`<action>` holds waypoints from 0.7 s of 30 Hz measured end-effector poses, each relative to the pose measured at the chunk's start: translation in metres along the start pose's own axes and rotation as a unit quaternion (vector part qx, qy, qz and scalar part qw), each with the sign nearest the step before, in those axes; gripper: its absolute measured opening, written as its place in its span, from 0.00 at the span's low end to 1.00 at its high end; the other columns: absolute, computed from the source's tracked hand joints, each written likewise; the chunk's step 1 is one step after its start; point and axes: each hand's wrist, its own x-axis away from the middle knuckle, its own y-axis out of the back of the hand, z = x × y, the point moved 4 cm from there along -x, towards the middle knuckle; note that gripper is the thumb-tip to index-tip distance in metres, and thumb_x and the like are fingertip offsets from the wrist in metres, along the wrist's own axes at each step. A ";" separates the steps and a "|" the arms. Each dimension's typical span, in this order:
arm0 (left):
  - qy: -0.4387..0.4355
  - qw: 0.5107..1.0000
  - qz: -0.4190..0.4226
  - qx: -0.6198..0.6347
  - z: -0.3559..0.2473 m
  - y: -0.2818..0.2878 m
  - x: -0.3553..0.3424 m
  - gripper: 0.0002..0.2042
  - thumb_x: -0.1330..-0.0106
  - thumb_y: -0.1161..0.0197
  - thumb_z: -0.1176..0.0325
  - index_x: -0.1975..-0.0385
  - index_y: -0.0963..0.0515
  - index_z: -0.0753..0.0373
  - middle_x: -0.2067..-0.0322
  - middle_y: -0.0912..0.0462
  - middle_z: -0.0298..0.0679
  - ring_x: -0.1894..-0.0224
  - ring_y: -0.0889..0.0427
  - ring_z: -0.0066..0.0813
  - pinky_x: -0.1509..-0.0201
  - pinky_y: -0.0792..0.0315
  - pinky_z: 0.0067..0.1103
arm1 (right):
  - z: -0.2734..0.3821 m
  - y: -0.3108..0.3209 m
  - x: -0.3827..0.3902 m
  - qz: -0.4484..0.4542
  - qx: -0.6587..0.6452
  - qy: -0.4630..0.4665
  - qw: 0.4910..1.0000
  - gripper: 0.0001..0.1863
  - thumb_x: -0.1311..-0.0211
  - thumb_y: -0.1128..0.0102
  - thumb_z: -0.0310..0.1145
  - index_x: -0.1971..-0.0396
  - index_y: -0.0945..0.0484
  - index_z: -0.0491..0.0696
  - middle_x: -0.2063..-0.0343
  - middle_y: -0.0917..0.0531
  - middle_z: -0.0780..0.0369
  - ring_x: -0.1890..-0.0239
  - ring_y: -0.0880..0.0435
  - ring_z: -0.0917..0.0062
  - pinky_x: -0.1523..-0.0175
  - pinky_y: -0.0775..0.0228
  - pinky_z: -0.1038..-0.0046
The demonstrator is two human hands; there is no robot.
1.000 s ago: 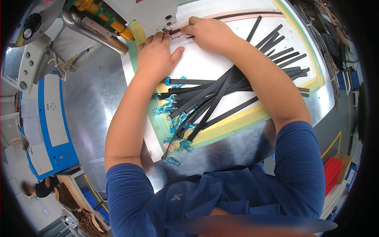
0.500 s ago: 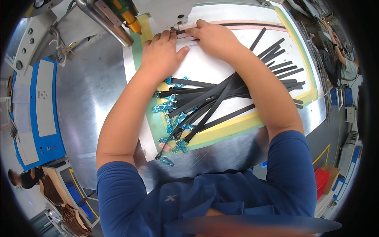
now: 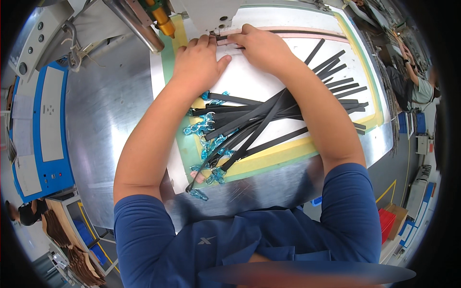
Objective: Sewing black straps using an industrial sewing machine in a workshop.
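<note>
At the machine head (image 3: 211, 17), my left hand (image 3: 199, 62) lies palm down. Its fingers are stretched forward, the thumb stands apart, and the fingertips rest beside the end of a black strap (image 3: 307, 32). That strap runs rightward between pink guide strips (image 3: 326, 36). My right hand (image 3: 264, 48) has its fingers bent and closed on the strap just right of the machine head; its fingertips are partly hidden. Below my hands lies a crossed pile of black straps (image 3: 269, 110), with clear blue clips (image 3: 211, 149) on metal rings at the left ends.
A metal tube (image 3: 139, 29) and a gold cylinder (image 3: 163, 21) hang left of the machine head. The white work sheet (image 3: 249, 72) is edged with yellow and green tape on a metal table (image 3: 110, 120). A blue control box (image 3: 48, 134) stands left. Another person (image 3: 418, 81) works far right.
The whole view has shifted slightly. Both hands keep nearly the same places at the machine head, and the pile of straps lies as before.
</note>
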 end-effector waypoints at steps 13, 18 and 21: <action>0.010 1.000 0.015 -0.004 -0.002 0.001 -0.002 0.32 0.25 0.44 0.46 0.34 0.27 0.68 0.38 0.23 0.49 0.39 0.22 0.48 0.34 0.30 0.42 | 0.000 -0.001 -0.001 0.001 0.007 -0.004 1.000 0.22 0.35 0.45 0.26 0.43 0.15 0.59 0.52 0.18 0.58 0.51 0.13 0.62 0.46 0.21 0.60; 0.015 0.999 0.033 -0.005 -0.003 0.001 -0.002 0.32 0.26 0.44 0.46 0.34 0.27 0.68 0.37 0.24 0.49 0.38 0.22 0.48 0.34 0.30 0.43 | 0.002 0.000 -0.004 0.019 0.012 -0.010 1.000 0.23 0.35 0.45 0.25 0.42 0.15 0.59 0.52 0.18 0.57 0.51 0.13 0.61 0.46 0.21 0.60; 0.020 0.999 0.037 -0.005 -0.004 0.005 -0.001 0.32 0.26 0.44 0.46 0.34 0.27 0.68 0.37 0.24 0.48 0.38 0.22 0.48 0.35 0.29 0.43 | -0.001 0.005 -0.005 0.034 0.015 -0.001 0.999 0.23 0.34 0.45 0.25 0.41 0.16 0.59 0.51 0.17 0.57 0.50 0.13 0.61 0.45 0.20 0.60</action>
